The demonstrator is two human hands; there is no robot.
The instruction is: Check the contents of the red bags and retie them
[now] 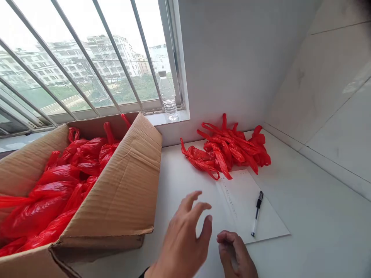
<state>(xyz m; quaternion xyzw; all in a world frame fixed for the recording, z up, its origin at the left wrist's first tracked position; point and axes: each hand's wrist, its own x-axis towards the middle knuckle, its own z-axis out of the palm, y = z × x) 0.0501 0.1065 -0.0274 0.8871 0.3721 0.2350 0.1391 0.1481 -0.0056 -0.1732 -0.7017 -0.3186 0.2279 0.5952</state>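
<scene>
My left hand hovers over the white table with its fingers spread and nothing in it. It is just right of the cardboard box, which is filled with red plastic bags. My right hand is at the bottom edge beside it, fingers curled together. What they enclose, if anything, is hidden. Just beyond both hands lies a white sheet of paper with a black pen on it. A pile of tied red bags lies behind the paper against the wall.
A clear water bottle stands on the window sill behind the box. A barred window fills the upper left. A tiled wall closes off the right side of the white table.
</scene>
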